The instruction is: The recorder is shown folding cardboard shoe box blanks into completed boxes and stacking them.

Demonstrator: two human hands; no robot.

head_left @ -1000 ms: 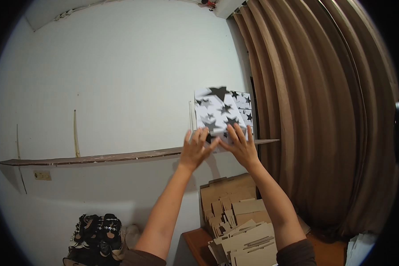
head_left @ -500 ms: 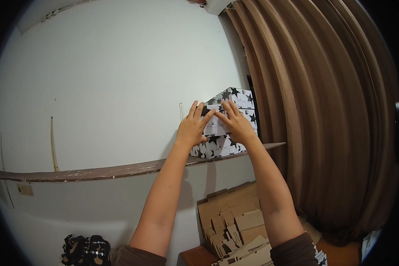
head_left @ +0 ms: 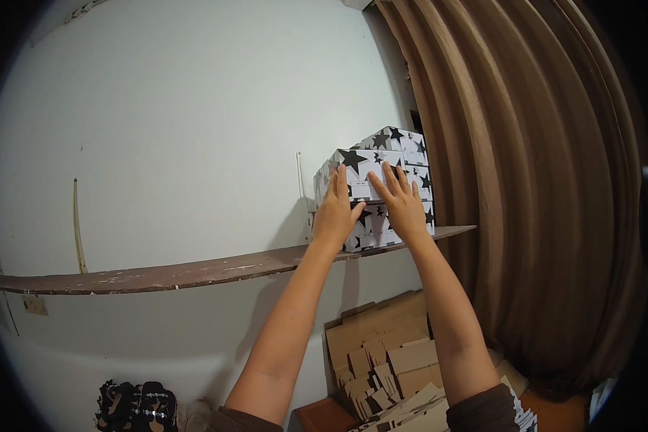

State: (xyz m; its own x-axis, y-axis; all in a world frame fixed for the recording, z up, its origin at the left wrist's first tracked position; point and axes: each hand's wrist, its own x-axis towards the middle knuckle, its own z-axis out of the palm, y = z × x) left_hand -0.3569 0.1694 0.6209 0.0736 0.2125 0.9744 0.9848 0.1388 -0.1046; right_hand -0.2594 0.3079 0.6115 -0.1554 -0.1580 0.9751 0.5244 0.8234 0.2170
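White card with black stars covers the upper box (head_left: 360, 180), which sits on a matching lower box (head_left: 379, 225) near the right end of the shelf (head_left: 194, 271). Both of the person's hands are up against the front of this pair. The left hand (head_left: 335, 214) lies along the left part of the upper box, fingers straight and close together, thumb held out to the right. The right hand (head_left: 403, 210) has its fingers spread over the right part of the same face. Neither hand is curled around anything; both look flat and open, and whether the palms touch is hard to tell. More starred boxes (head_left: 413, 144) stand to the right and farther back on the shelf. Brown curtain (head_left: 547, 180) hangs beyond its right end, and loose cardboard (head_left: 410, 360) is heaped below it. The step in hand looks like pressing the upper box back and squaring it over the lower one. The next move seems to call for light, even pressure from both hands, keeping the edges lined up and the lower box fully supported by the shelf.
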